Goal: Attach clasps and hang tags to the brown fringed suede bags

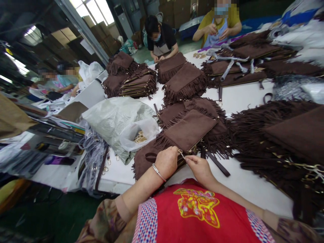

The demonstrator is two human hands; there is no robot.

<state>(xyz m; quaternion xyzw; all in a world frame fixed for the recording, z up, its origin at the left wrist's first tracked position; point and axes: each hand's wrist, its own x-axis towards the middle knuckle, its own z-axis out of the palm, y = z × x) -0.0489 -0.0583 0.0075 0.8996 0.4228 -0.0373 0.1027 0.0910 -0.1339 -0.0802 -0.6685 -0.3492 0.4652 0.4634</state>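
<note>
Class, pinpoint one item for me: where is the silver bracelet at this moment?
In the head view, the silver bracelet is around the left wrist, just behind the left hand, left of the red apron.

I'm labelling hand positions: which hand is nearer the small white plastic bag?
Left. The left hand is right of the small white plastic bag, closer to the wearer; the right hand is farther right.
</note>
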